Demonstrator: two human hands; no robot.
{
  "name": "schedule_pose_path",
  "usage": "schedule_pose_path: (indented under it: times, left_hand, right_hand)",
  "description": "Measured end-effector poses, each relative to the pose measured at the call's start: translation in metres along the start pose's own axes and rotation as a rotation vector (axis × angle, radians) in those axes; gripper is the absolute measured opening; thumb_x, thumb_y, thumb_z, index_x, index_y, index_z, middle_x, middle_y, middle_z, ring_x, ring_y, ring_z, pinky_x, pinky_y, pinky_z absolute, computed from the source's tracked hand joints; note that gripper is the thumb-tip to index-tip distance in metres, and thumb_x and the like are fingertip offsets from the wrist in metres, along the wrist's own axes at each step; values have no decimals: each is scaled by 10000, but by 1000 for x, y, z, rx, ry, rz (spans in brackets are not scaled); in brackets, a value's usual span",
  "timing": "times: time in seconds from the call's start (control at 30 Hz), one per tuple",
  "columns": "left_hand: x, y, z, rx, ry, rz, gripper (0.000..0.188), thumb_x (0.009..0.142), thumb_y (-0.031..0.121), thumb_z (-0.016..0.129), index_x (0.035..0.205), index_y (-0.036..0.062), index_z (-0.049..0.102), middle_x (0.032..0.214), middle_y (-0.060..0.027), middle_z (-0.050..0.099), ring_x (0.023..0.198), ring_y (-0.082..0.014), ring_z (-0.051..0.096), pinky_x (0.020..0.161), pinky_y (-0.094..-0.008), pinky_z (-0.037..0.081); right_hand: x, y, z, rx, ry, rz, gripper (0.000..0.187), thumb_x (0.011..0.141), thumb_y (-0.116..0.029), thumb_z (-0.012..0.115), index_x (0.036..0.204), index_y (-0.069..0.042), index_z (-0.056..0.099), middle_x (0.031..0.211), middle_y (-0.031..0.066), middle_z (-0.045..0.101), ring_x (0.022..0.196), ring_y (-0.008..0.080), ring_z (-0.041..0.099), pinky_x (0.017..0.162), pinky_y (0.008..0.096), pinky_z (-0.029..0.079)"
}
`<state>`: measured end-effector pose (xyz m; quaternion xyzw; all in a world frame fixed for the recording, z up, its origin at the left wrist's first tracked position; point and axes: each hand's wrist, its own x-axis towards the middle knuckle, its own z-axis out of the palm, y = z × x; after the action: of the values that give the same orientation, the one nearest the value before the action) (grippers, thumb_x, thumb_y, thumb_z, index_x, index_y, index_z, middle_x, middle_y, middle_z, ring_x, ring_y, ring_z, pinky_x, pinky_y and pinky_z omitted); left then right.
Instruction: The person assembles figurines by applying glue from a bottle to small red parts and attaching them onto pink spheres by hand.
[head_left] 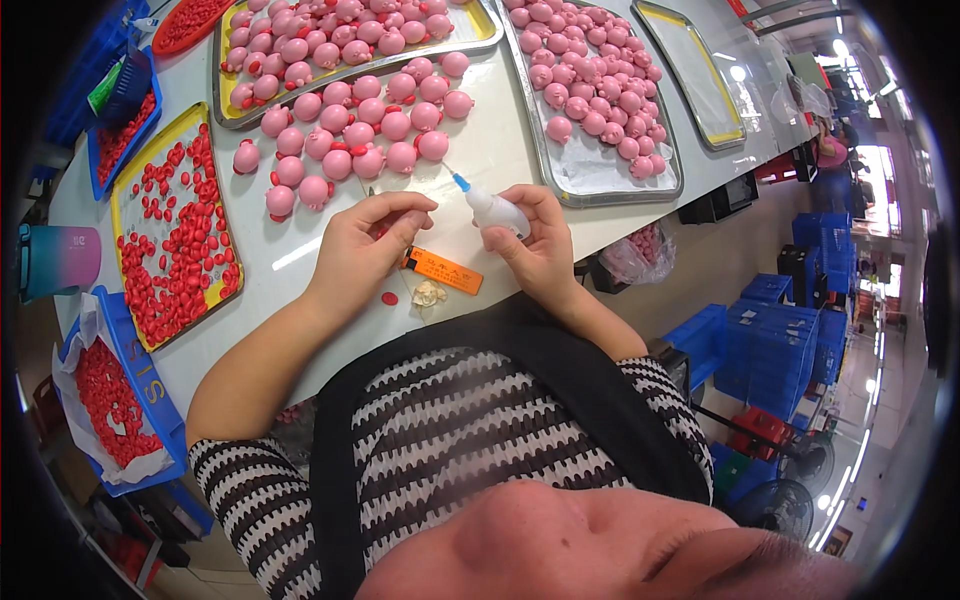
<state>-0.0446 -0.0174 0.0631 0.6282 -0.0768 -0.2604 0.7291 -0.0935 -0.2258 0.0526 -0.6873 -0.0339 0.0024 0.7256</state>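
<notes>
My right hand (pixel 537 240) is wrapped round a small white squeeze bottle (pixel 497 212) with a blue needle tip, tilted toward the upper left. My left hand (pixel 365 245) is closed in a pinch just left of the tip. Red shows between its thumb and palm; what the fingertips hold is hidden. Below the hands lie an orange oblong thing (pixel 446 271) with a dark end, a crumpled cream-coloured wad (pixel 429 293) and one red oval piece (pixel 390 298). Pink round figures (pixel 396 125) with small knobs stand loose beyond my left hand, some with red pieces on or beside them.
Metal trays of pink figures (pixel 598 100) stand at the far side. A yellow-edged tray (pixel 236 285) of red pieces lies left, near blue bins (pixel 160 400) and a teal-and-purple cup (pixel 75 258). Blue crates (pixel 770 345) stack on the floor to the right.
</notes>
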Motion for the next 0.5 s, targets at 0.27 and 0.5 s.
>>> schedule_pose_path:
  times: [0.27, 0.5]
  left_hand:
    - [0, -7, 2, 103, -22, 78, 160, 879, 72, 553, 999, -30, 582, 816, -38, 611, 668, -65, 529, 601, -193, 438]
    - [2, -9, 0, 26, -57, 27, 164, 893, 82, 534, 1026, -12, 545, 793, -36, 606, 632, -46, 500, 555, -180, 405]
  right_hand:
    - [-4, 1, -4, -79, 72, -129, 305, 842, -144, 641, 1057, -31, 456, 936, 53, 550, 829, 92, 526, 707, 228, 442]
    - [-3, 17, -9, 49, 132, -69, 284, 860, -184, 617, 1045, -34, 462, 903, 41, 555, 792, 86, 513, 698, 229, 431]
